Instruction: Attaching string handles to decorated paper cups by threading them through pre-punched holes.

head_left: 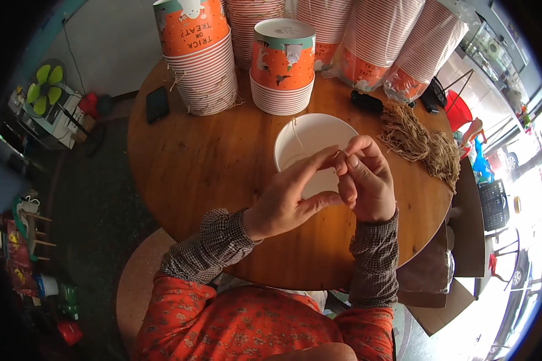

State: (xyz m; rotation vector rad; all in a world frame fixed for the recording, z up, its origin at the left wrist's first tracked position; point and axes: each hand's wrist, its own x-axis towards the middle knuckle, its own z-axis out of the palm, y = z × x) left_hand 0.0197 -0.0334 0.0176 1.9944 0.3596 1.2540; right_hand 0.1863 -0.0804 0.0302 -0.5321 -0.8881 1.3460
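**Two Hands, One Cup, One Thin String**

While both hands meet over the round wooden table (211,162), they work on a white paper cup (312,139) with its open mouth facing up. That cup sits near the middle of the table, a bit toward one o'clock.

The left hand (286,195) comes in from seven o'clock. Its long fingers (319,161) are stretched out and pressed together at the tips, touching the cup's near rim. The right hand (367,180) comes in from five o'clock. Its thumb and first finger are pinched shut on a thin string (296,135) — the string runs from the pinch up across the inside of the cup toward eleven o'clock. Both hands touch each other right at the rim. Whether the left hand also holds the string is too small to tell.

At twelve o'clock, just behind the white cup, stands a short stack of orange cups (282,66) turned upside down. At eleven o'clock is a taller stack (197,54), with strings hanging off it. More cup stacks in clear bags (397,48) lean at one o'clock.

A bundle of tan strings (418,141) lies at three o'clock, near the right hand. A black phone (157,103) lies at ten o'clock — well apart from the hands. A small black thing (366,101) lies at one o'clock, near the bundle.
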